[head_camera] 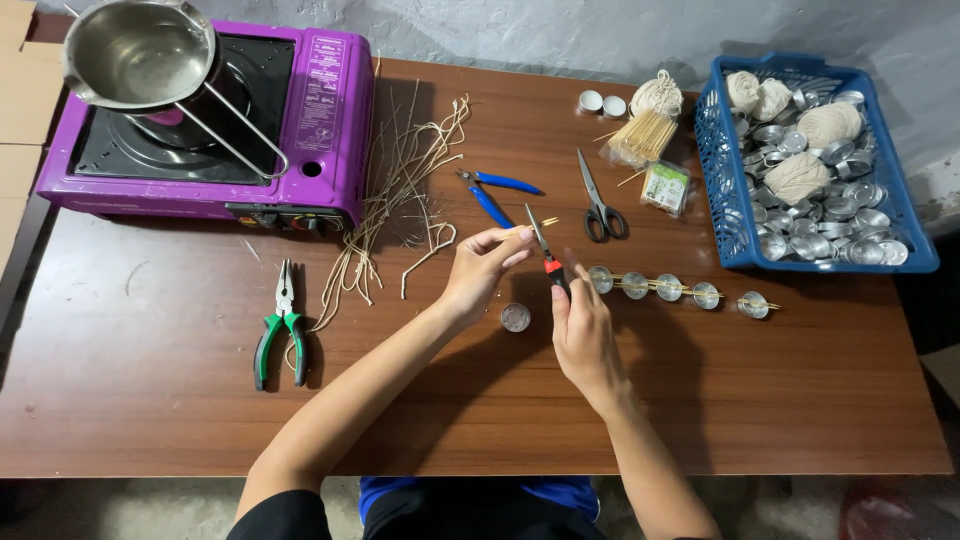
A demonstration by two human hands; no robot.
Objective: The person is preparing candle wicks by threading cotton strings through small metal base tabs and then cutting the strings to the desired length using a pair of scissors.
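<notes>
My left hand [482,268] pinches a thin wooden stick [545,223] above the brown table [150,380]. My right hand [582,325] grips a small red-handled cutter [545,250] whose jaws meet the stick. A single small metal cup [515,317] lies on the table just below my hands. To the right runs a row of several metal cups with sticks laid across them [680,290].
A purple portable stove [320,120] with a steel pot [135,55] stands at back left. Wick strands [400,190], green pliers [281,325], blue pliers [495,192], scissors [598,205], a stick bundle [640,135] and a blue basket [725,200] of cups and twine surround the hands.
</notes>
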